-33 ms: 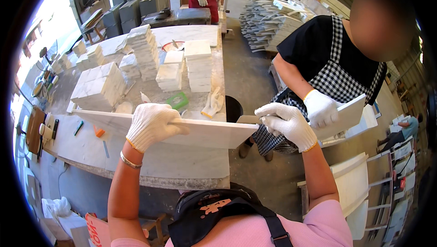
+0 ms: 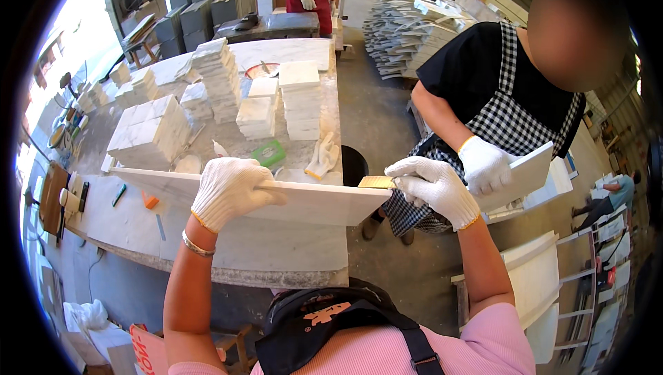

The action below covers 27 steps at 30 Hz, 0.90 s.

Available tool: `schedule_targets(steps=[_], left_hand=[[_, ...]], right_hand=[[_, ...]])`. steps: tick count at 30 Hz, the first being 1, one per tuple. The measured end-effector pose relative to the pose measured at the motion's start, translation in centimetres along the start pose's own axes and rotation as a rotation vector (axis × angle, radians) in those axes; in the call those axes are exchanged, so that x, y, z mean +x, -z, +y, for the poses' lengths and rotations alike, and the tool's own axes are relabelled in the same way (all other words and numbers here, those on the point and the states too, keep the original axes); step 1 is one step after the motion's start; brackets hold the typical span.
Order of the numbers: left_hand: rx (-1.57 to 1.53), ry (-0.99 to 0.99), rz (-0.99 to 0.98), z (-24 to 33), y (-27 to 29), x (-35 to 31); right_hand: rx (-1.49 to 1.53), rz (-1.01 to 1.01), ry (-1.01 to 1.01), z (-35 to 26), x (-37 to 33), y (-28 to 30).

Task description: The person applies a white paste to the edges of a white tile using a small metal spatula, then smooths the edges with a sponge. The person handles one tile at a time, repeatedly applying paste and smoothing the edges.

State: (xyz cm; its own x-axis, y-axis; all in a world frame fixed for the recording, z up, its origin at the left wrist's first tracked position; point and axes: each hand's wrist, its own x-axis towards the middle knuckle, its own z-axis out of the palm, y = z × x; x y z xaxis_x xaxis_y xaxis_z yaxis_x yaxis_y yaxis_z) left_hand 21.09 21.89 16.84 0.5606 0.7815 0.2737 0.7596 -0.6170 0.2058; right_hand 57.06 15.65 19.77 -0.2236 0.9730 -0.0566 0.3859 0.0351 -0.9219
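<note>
Above the desk's (image 2: 262, 277) near edge, left hand (image 2: 230, 194) pinches slab (image 2: 324, 200), right hand (image 2: 434, 190) pad (image 2: 376, 182). Slab seems stiff, brittle; best held by long edge.

The slab (image 2: 324, 201) was smooth stone with a soft sheen, while the left glove (image 2: 228, 190) and right glove (image 2: 442, 192) were matt, knitted cloth. The pad (image 2: 375, 182) looked matt — the bracelet (image 2: 198, 245) was shiny metal. The table edge (image 2: 276, 277) was rough, the shirt (image 2: 494, 337) ribbed cloth, the green box (image 2: 268, 152) apparently plastic.
</note>
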Motion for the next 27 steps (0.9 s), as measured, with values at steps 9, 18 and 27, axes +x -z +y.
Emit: schedule_targets(steps=[9,18,27], left_hand=[[-0.014,-0.026,0.04,0.8,0.2,-0.6],[0.023,-0.021,-0.009,0.9,0.1,-1.3],[-0.001,-0.037,0.02,1.0,-0.2,-1.4]], right_hand=[[-0.048,0.087,-0.139,2.1,-0.3,0.5],[0.055,0.222,-0.057,3.1,-2.8,-3.0],[-0.392,0.409,0.301,5.1,-5.6,-6.8]])
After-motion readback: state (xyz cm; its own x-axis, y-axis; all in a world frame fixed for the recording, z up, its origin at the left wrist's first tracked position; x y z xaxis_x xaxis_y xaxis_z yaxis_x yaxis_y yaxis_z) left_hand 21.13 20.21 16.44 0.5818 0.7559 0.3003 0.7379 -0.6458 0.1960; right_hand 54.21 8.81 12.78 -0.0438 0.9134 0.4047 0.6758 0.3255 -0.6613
